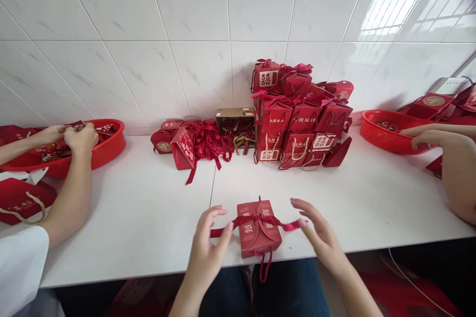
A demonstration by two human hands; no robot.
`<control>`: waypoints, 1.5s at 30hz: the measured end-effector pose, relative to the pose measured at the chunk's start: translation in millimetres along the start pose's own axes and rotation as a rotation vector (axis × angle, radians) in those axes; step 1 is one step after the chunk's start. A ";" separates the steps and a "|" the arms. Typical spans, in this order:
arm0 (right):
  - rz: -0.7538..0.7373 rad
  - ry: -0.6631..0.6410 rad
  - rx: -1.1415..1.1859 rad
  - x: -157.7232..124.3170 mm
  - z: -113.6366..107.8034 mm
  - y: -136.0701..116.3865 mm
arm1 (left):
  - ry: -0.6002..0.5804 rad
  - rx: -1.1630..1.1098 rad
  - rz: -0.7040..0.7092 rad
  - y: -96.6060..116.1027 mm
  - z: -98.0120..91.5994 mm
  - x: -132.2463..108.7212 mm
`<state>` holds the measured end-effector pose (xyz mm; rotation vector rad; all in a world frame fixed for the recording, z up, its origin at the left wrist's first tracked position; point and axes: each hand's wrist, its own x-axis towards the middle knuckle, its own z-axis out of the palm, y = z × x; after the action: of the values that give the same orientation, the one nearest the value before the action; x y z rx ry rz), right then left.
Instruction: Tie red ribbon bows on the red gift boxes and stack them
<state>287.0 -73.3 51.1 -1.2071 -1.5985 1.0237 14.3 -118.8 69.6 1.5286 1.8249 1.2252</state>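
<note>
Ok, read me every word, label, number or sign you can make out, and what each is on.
"囍": the stack's top box, and two pale labels lower down
"歡喜": small box by the ribbons
"喜", it seems: front box; its other characters are unclear
Too small or blurred: gold print on the stack, tilted box and left bag

Both neighbours cut short by the edges

The far-left basin (118, 139), near-left bag (22, 203) and white sleeve (24, 257) run off the left edge; a co-worker's arm (459, 168) leaves at right. The left hand's (207, 243) thumb hides some ribbon (290, 226). The box's (265, 237) smallest print and the right basket's (390, 144) contents are too small to tell.
</note>
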 end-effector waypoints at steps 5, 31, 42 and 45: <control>0.134 -0.288 0.140 5.2 31.4 -20.1 | -0.067 -0.103 0.038 17.9 30.7 1.8; 0.204 -0.226 0.030 7.6 25.4 1.1 | -0.138 0.045 -0.177 1.7 22.4 -4.3; -0.172 -0.127 -0.322 9.0 1.8 -17.4 | -0.693 0.013 -0.241 5.9 -29.7 47.6; -0.244 0.167 -0.334 12.7 18.2 -19.9 | -1.005 -0.064 -0.181 24.5 -35.9 60.9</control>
<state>262.4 -66.8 66.6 -1.2399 -1.7757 0.5014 -18.3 -73.9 119.8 1.4852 1.1762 0.2849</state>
